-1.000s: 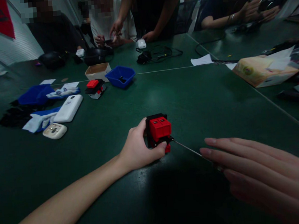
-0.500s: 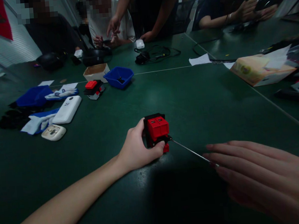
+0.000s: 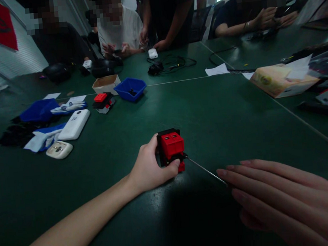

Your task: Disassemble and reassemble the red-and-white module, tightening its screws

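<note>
Clamping the red-and-black block (image 3: 172,145) in your left grip (image 3: 149,166), at the near middle of the green bench (image 3: 209,115), you hold a thin metal rod (image 3: 206,170) to its right side, your right grip (image 3: 286,196) closed about the rod's hidden end. If the block twists, the tip could slip toward your thumb (image 3: 173,168). Co-workers (image 3: 170,20) line the far edge in dim light.

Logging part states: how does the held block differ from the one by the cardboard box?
The held block is in the left hand, a metal shaft meeting its side; the far block sits on the table, untouched. The far block shows a whitish lower part; the held block shows none. Both show red and black.
</note>
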The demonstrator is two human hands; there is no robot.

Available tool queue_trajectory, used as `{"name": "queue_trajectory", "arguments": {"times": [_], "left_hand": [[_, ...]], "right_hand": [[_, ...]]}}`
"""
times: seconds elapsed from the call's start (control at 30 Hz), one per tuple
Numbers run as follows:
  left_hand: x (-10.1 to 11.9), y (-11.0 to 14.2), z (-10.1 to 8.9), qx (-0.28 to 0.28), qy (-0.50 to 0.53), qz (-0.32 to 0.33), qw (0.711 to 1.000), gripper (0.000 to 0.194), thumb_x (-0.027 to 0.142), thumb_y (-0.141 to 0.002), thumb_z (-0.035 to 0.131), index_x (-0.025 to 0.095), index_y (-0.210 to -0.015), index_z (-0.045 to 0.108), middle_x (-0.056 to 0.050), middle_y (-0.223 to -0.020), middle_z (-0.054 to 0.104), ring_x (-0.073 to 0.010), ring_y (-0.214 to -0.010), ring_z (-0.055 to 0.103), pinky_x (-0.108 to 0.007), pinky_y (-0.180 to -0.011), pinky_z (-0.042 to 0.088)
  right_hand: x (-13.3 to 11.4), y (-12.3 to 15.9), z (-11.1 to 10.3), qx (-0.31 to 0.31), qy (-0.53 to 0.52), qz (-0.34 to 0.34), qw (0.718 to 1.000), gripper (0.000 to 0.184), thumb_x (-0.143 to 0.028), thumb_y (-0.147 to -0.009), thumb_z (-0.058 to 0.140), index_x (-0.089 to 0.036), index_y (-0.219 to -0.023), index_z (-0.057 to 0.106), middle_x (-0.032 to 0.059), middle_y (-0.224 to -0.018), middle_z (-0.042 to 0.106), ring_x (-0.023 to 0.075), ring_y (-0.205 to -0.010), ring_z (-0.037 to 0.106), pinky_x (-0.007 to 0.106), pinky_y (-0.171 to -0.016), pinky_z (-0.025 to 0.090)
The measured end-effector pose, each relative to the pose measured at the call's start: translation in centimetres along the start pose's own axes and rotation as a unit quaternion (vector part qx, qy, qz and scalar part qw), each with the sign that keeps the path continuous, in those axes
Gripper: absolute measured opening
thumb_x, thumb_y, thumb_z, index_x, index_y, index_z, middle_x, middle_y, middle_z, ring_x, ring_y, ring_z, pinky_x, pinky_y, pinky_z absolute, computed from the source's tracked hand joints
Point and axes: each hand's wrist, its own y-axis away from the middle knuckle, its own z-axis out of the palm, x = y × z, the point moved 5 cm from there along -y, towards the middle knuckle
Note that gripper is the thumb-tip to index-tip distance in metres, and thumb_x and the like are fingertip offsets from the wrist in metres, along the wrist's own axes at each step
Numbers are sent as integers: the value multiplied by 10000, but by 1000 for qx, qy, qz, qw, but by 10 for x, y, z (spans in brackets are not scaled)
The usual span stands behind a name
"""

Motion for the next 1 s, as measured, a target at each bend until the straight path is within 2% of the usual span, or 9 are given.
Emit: {"name": "queue_trajectory", "arguments": {"times": [0.07, 0.17, 0.3, 0.33, 0.47, 0.57, 0.63, 0.83, 1.0], "left_hand": [[0, 0, 0, 2, -3, 0, 1000, 418, 217, -788, 740, 170, -1183, 612, -30, -1011, 767, -189, -860, 734, -282, -787, 596], [0, -1, 0, 4, -3, -1, 1000, 414, 228, -792, 740, 170, -1181, 611, -32, -1007, 765, -191, -855, 733, -286, -785, 594], [-2, 0, -1, 7, -2, 0, 1000, 420, 229, -784, 745, 170, -1178, 614, -38, -1008, 766, -201, -861, 737, -299, -795, 593], [-2, 0, -1, 6, 0, 0, 1000, 419, 229, -785, 744, 170, -1180, 615, -40, -1010, 766, -203, -864, 739, -302, -800, 593], [-1, 1, 0, 5, 3, -2, 1000, 413, 240, -795, 735, 167, -1184, 618, -49, -1024, 769, -214, -891, 742, -316, -824, 591], [-1, 1, 0, 4, -3, -1, 1000, 415, 244, -792, 735, 167, -1184, 619, -49, -1019, 768, -213, -878, 736, -318, -815, 590], [-2, 0, 0, 5, -10, -3, 1000, 419, 250, -791, 736, 169, -1185, 617, -46, -1016, 765, -210, -868, 731, -316, -807, 587], [0, 1, 0, 2, -22, -4, 1000, 407, 262, -777, 743, 170, -1151, 610, -41, -988, 756, -204, -835, 717, -303, -772, 581], [1, 2, -2, 13, -25, -5, 1000, 371, 252, -776, 726, 168, -1119, 612, -39, -953, 751, -203, -812, 712, -303, -760, 577]], "right_hand": [[2, -1, 1, -5, 1, 8, 1000, 136, -162, -963, 589, -189, -1034, 702, 107, -1117, 785, 251, -1081, 745, 456, -1020, 590], [1, -9, -1, 20, -3, -3, 1000, 123, -130, -952, 589, -197, -975, 691, 102, -1071, 793, 265, -1122, 728, 454, -995, 606], [-8, -16, 4, -50, -20, -79, 995, 179, -89, -960, 550, -212, -988, 676, 78, -1135, 785, 247, -1182, 701, 434, -1018, 596], [-8, -16, 5, -52, -23, -81, 995, 184, -88, -967, 535, -209, -985, 672, 76, -1147, 782, 251, -1207, 688, 445, -1034, 586], [-12, -9, 6, 13, -42, -52, 998, 218, -54, -954, 500, -195, -951, 666, 96, -1161, 775, 265, -1300, 626, 486, -1089, 543], [-9, -5, 7, 41, -43, 18, 998, 206, -56, -929, 526, -199, -937, 674, 106, -1142, 778, 260, -1255, 658, 479, -1071, 558], [-5, -6, 4, 42, -41, 39, 998, 175, -72, -914, 564, -206, -950, 671, 107, -1133, 779, 265, -1209, 687, 480, -1028, 585], [4, -20, -3, -35, -56, -59, 996, 161, -167, -930, 625, -249, -1063, 666, 76, -1150, 779, 242, -1151, 714, 413, -964, 620], [7, -16, 6, -12, -36, -8, 999, 211, -204, -1000, 522, -177, -1132, 683, 109, -1057, 796, 217, -1046, 754, 346, -956, 620]]}}
